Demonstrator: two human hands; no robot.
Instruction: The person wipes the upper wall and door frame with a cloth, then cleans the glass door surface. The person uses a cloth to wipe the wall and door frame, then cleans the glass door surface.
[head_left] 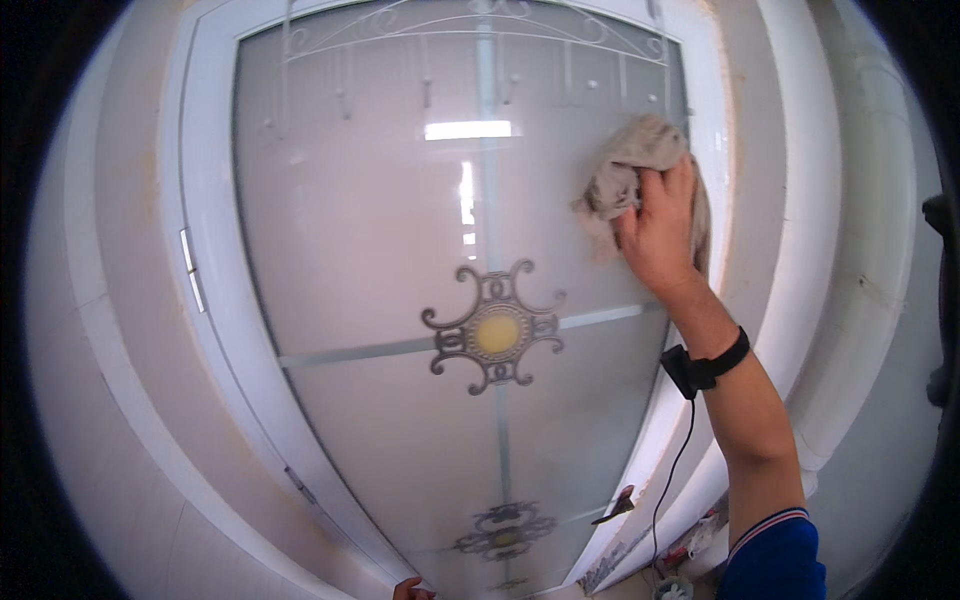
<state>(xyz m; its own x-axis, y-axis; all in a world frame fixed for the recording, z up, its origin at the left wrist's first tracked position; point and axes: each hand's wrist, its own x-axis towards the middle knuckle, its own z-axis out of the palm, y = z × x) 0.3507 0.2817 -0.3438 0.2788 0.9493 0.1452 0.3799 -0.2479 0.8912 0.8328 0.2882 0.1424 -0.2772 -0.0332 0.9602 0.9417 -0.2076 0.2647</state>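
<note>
My right hand (662,235) reaches up with its fingers closed on a crumpled grey-beige cloth (645,145). The cloth lies against the upper right of a frosted glass door panel (360,220), close to the white frame. Part of it hangs down beside the wrist. Only a few fingertips of my left hand (412,590) show at the lower edge, near the bottom of the door frame; whether they hold anything is hidden. A scrolled dark ornament with a yellow centre (497,332) decorates the middle of the glass.
A white frame (205,200) surrounds the glass, with a dark door handle (615,506) low on the right. White hooks on a scrolled rack (480,38) cross the top. A white pipe (885,190) runs down the right wall. A black cable (672,470) hangs from my right wristband.
</note>
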